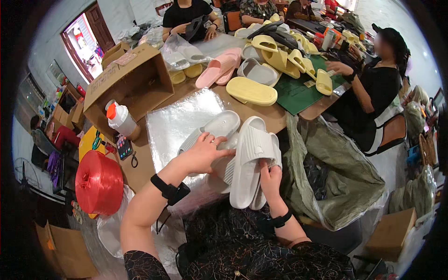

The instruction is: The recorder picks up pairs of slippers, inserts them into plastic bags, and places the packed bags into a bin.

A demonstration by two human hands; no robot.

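My right hand (pixel 271 181) grips a pair of light grey slide slippers (pixel 247 175) held together, its thumb hooked in the opening under the strap. The pair stands tilted, soles along my side. To its left, my left hand (pixel 205 153) reaches over other light grey slippers (pixel 223 124), fingers spread apart and touching or nearly touching them; the undersides of those fingers are hidden. These slippers lie on a stack of clear plastic bags (pixel 170 122) on the table.
An open cardboard box (pixel 128 84) lies at the left, by a white bottle (pixel 122 120) and a red twine roll (pixel 99 183). Yellow slippers (pixel 252 90) and pink slippers (pixel 218 68) are piled beyond. A green woven sack (pixel 333 186) gapes at the right; a person (pixel 373 79) sits behind it.
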